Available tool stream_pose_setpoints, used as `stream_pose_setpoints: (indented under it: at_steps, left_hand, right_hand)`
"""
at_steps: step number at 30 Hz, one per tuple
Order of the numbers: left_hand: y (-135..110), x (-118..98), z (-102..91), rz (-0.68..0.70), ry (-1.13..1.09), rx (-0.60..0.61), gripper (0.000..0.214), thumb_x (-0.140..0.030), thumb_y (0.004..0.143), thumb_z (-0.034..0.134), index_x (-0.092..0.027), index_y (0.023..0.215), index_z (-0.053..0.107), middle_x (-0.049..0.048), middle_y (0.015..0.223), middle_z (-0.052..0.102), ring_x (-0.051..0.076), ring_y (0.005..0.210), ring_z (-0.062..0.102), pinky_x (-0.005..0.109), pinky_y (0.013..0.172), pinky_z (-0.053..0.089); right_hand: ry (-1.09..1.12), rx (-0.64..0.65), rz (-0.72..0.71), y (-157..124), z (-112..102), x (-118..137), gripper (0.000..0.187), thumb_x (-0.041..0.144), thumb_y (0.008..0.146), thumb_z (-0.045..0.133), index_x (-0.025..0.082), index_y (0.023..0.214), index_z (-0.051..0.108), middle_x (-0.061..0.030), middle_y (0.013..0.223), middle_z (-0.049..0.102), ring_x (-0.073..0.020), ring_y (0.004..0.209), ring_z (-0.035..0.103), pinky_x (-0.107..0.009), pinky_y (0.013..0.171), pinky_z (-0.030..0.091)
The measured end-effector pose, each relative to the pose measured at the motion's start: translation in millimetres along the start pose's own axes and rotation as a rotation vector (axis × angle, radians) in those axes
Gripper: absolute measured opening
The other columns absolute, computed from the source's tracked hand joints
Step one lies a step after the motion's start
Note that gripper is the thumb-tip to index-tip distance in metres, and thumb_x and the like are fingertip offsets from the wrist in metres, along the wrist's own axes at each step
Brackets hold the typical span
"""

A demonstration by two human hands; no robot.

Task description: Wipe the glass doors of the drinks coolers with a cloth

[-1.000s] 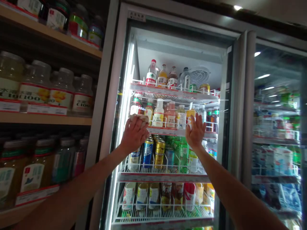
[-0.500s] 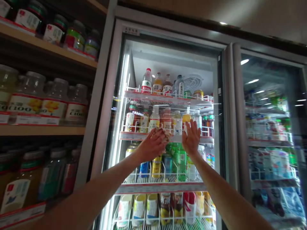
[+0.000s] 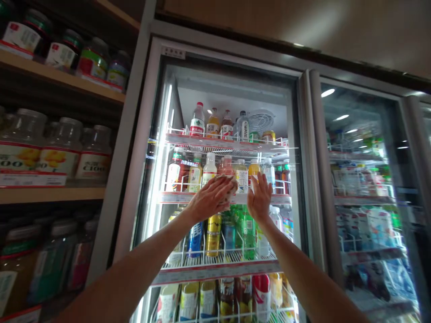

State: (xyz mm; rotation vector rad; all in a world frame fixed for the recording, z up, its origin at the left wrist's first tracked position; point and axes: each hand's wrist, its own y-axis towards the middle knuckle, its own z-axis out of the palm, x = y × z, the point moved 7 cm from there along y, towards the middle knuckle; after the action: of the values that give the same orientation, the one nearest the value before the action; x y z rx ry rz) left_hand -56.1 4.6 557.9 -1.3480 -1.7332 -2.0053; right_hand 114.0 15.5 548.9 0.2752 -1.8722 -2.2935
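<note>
A glass-door drinks fridge [image 3: 303, 148] stands in front of me with its door closed. My left hand [image 3: 208, 199] presses a pale crumpled cloth [image 3: 230, 185] against the glass at the level of the second shelf. My right hand [image 3: 259, 197] lies flat on the glass just to the right, fingers spread and pointing up, holding nothing. Behind the glass stand rows of bottles [image 3: 209, 168] and cans [image 3: 213, 233] on wire shelves.
Wooden shelves [image 3: 50, 194] with large labelled jars [image 3: 89, 154] run along the left. A second glass-door fridge [image 3: 363, 188] adjoins on the right, full of packaged drinks. The ceiling shows above.
My left hand has slid the cloth rightward across the glass, from the door's left side to beside my right hand. The view has tilted upward and shifted.
</note>
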Motion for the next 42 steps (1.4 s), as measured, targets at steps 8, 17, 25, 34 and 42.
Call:
stream_pose_setpoints:
  at_steps: [8, 17, 25, 34, 42]
  left_hand:
    - [-9.9, 25.7, -0.2, -0.299, 0.012, -0.051, 0.069, -0.050, 0.082, 0.051, -0.017, 0.138, 0.029, 0.0134, 0.140, 0.042, 0.026, 0.133, 0.033, 0.048, 0.111, 0.024]
    - [-63.1, 48.1, -26.8, -0.305, -0.080, -0.081, 0.080, -0.055, 0.082, 0.044, -0.028, 0.146, 0.004, 0.0027, 0.152, 0.016, 0.026, 0.137, 0.025, 0.050, 0.112, 0.024]
    - [-57.0, 42.1, -24.4, -0.399, 0.068, -0.079, 0.072, -0.042, 0.087, 0.046, -0.029, 0.145, 0.006, 0.0054, 0.150, 0.019, 0.029, 0.135, 0.028, 0.055, 0.112, 0.018]
    - [-56.7, 39.2, -24.0, -0.382, 0.224, -0.023, 0.072, -0.041, 0.089, 0.044, -0.021, 0.146, 0.006, 0.0140, 0.147, 0.029, 0.026, 0.135, 0.028, 0.050, 0.110, 0.021]
    - [-58.4, 38.5, -21.7, -0.420, 0.216, 0.011, 0.074, -0.039, 0.088, 0.046, -0.018, 0.146, 0.005, 0.0141, 0.147, 0.028, 0.026, 0.137, 0.025, 0.048, 0.112, 0.017]
  right_hand:
    - [0.523, 0.135, -0.284, 24.8, -11.7, 98.0, 0.056, 0.022, 0.091, 0.025, 0.025, 0.145, 0.011, -0.0070, 0.143, 0.038, -0.0149, 0.134, 0.031, -0.042, 0.108, 0.035]
    - [0.161, 0.400, -0.355, 0.0, 27.5, 124.0, 0.053, 0.035, 0.085, 0.048, 0.021, 0.135, 0.038, -0.0074, 0.149, 0.028, -0.0209, 0.140, 0.016, -0.043, 0.114, 0.017]
    - [-0.173, 0.119, 0.095, 29.7, -24.6, -58.6, 0.051, 0.018, 0.081, 0.041, 0.020, 0.133, 0.041, -0.0105, 0.144, 0.035, -0.0272, 0.134, 0.027, -0.053, 0.104, 0.030]
    - [0.029, 0.234, -0.333, 11.6, 16.7, 71.4, 0.053, 0.025, 0.081, 0.046, 0.027, 0.134, 0.039, -0.0047, 0.148, 0.028, -0.0228, 0.139, 0.018, -0.047, 0.112, 0.022]
    - [-0.124, -0.060, 0.121, 30.4, -25.4, -61.6, 0.054, 0.019, 0.083, 0.035, 0.018, 0.137, 0.035, -0.0131, 0.143, 0.034, -0.0282, 0.133, 0.028, -0.055, 0.102, 0.030]
